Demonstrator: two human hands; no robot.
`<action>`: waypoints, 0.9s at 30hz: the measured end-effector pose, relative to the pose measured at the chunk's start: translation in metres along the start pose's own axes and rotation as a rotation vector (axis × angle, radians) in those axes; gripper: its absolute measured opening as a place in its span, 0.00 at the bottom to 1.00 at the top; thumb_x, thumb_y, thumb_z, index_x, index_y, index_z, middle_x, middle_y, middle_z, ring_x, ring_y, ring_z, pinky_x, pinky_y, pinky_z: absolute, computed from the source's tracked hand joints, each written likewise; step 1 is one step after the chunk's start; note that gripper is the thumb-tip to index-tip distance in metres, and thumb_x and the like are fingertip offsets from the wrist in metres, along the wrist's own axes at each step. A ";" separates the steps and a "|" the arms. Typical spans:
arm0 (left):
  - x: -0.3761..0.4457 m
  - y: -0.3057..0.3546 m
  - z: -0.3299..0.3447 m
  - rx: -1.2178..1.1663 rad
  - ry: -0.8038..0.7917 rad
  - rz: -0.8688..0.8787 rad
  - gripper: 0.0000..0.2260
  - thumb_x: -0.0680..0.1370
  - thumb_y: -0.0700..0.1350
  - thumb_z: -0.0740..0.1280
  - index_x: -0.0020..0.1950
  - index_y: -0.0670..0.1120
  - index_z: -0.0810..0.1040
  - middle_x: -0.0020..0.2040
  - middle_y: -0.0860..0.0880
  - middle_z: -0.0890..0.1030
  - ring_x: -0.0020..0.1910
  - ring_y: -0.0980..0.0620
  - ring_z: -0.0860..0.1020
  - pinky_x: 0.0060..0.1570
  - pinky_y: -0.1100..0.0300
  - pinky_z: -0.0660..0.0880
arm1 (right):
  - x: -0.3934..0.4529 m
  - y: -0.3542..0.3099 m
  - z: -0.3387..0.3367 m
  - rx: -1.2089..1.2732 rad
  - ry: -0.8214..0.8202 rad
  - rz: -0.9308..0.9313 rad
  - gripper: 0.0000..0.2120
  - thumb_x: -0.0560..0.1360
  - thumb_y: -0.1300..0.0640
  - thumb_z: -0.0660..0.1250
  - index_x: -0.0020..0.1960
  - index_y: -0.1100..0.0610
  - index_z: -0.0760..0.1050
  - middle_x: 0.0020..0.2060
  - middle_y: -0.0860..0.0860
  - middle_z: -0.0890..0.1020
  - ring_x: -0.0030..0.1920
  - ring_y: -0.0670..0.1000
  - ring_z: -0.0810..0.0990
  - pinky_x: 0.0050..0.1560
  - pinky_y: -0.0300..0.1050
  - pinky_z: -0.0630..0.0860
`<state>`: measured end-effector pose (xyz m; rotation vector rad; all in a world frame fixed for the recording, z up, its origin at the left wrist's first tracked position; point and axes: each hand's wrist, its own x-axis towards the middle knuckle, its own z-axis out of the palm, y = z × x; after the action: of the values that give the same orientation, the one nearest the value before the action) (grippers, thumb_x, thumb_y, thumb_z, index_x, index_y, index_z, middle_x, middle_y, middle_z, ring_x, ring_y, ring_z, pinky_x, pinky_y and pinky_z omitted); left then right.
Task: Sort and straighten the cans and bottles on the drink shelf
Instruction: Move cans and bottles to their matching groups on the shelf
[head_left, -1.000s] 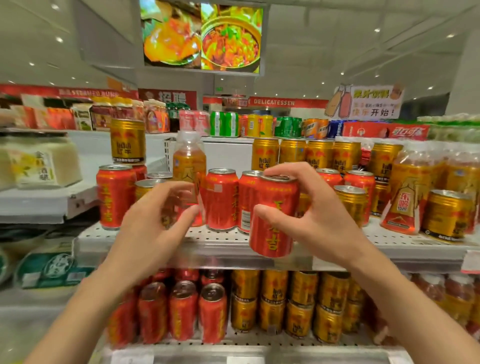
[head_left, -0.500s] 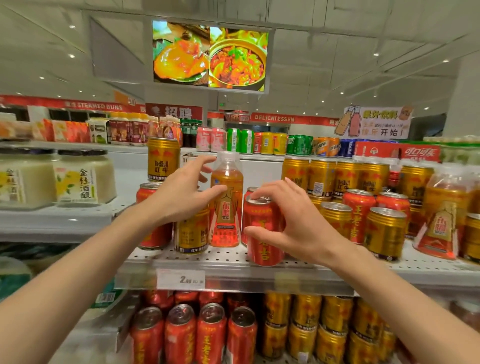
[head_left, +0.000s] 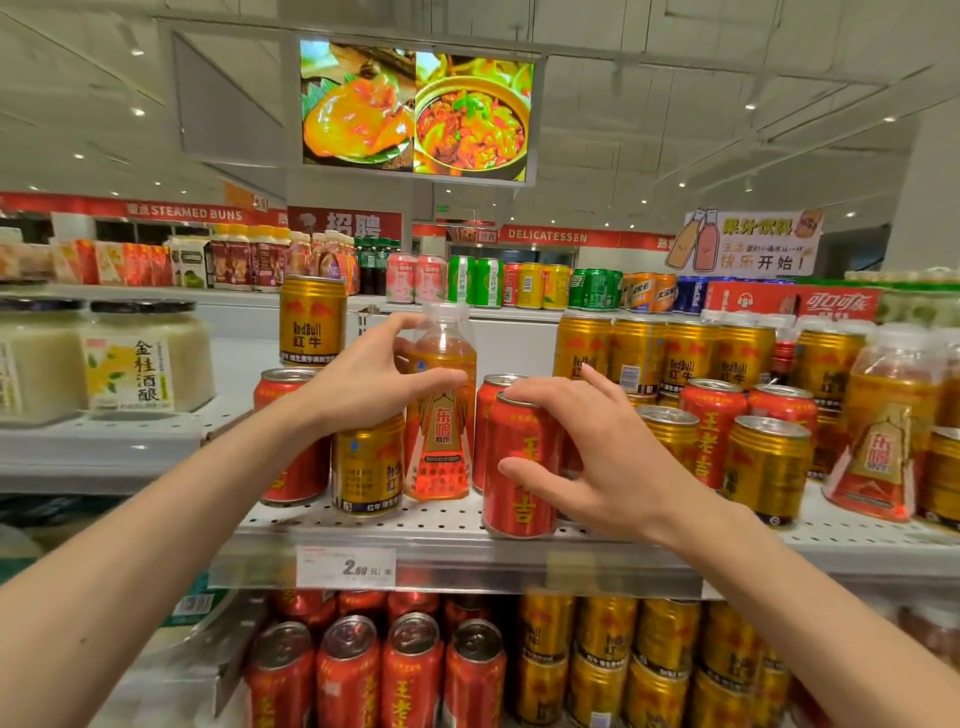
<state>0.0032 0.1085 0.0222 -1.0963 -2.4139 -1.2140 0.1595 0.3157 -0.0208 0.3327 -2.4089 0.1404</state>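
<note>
On the white perforated drink shelf (head_left: 441, 526) an orange bottle (head_left: 440, 452) with a clear cap stands upright between a gold Red Bull can (head_left: 369, 470) and red cans. My left hand (head_left: 371, 382) wraps the bottle's shoulder, thumb across its front and fingers behind. A red can (head_left: 514, 512) with yellow characters stands near the shelf's front edge. My right hand (head_left: 602, 457) grips it, fingers on the top rim and thumb on the side. Another red can (head_left: 288, 467) is partly hidden behind my left wrist.
Gold cans (head_left: 769, 467) and red cans (head_left: 711, 431) crowd the shelf's right side, with orange bottles (head_left: 893, 415) at the far right. One gold can (head_left: 312, 322) is stacked on a red one. Red and gold cans (head_left: 410, 670) fill the lower shelf. Pale jars (head_left: 145, 358) stand left.
My right hand brought the red can down from mid-air onto the shelf's front edge. My left hand moved right, from the gold can to the orange bottle.
</note>
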 end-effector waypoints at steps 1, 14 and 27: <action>-0.001 0.001 0.001 -0.018 0.024 0.004 0.37 0.69 0.65 0.74 0.74 0.58 0.64 0.61 0.55 0.77 0.53 0.59 0.79 0.53 0.56 0.79 | 0.000 0.001 -0.001 0.007 -0.005 -0.004 0.30 0.75 0.31 0.59 0.73 0.44 0.67 0.69 0.42 0.76 0.71 0.43 0.70 0.80 0.58 0.53; -0.016 0.035 -0.033 -0.147 0.235 0.119 0.34 0.69 0.65 0.73 0.71 0.53 0.72 0.62 0.52 0.80 0.59 0.55 0.79 0.58 0.51 0.79 | 0.002 0.017 -0.012 0.001 -0.141 -0.029 0.36 0.72 0.27 0.60 0.76 0.37 0.60 0.71 0.42 0.70 0.74 0.43 0.63 0.80 0.56 0.46; -0.068 0.036 -0.050 -0.125 0.107 0.057 0.29 0.67 0.66 0.72 0.66 0.62 0.72 0.59 0.55 0.82 0.57 0.56 0.81 0.53 0.56 0.77 | 0.030 0.008 -0.020 -0.237 -0.339 -0.007 0.45 0.69 0.22 0.53 0.79 0.43 0.55 0.75 0.42 0.70 0.76 0.46 0.66 0.77 0.66 0.34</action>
<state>0.0692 0.0482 0.0419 -1.0963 -2.2396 -1.3837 0.1480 0.3208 0.0140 0.2719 -2.7215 -0.2219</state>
